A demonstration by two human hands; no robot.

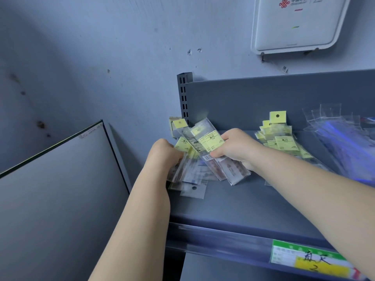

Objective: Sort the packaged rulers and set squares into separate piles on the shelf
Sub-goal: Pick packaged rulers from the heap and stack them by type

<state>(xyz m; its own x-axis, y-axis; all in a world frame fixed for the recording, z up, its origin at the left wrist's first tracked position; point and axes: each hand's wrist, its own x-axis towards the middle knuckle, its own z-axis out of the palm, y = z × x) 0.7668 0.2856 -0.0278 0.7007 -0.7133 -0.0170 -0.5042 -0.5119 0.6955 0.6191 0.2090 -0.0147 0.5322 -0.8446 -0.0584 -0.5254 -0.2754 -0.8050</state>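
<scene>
Grey metal shelf against a pale wall, with a slotted upright at its back left corner. Both bare arms reaching in from below.

Left hand curled closed on a fanned bundle of packaged rulers at the shelf's left end, knuckles toward the camera, fingers hidden behind the packs. Bundle made of clear sleeves with yellow header cards, lower ends spilling onto the shelf surface, one loose sleeve lying flat just in front.

Right hand closed on two or three long ruler packs, thumb pressed on the front near a barcode sticker, fingers wrapped behind. Packs tilted, yellow tops leaning toward the upright, clear bottoms pointing to the shelf front, overlapping the left bundle.

Second pile of yellow-tagged packs resting against the back panel, to the right of the right hand and apart from it, one header card with a punched hole standing highest. Further right, a loose heap of clear plastic bags with blue contents, blurred; cannot tell whether set squares.

Green and yellow price label in the shelf's front rail. White wall-mounted box above. Grey board leaning at the left.
</scene>
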